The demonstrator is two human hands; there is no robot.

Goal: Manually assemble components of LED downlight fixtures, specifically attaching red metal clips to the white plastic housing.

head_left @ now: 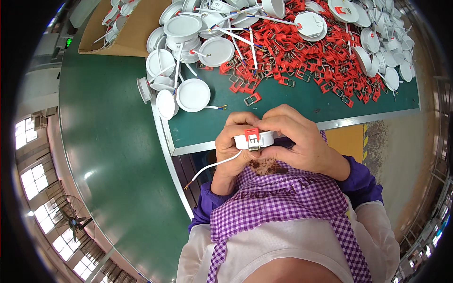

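Observation:
In front of my apron I hold a small round white downlight (266, 138) edge-on between both hands. My left hand (230, 144) is closed round its left side, and my right hand (299, 141) pinches the right side with fingers and thumb. A red spring clip (253, 133) with a metal spring sits on the rim that shows between the hands. From the light a white cable (212, 165) hangs down to the left, its bare wire ends free. The far side of the light is hidden by my fingers.
On the green table (198, 134) lies a heap of red clips (292, 56) with metal parts. White downlights (193, 94) with cables are piled at the left, back and right. A cardboard box (134, 33) holding more stands back left. Another green surface (113, 141) stretches along the left.

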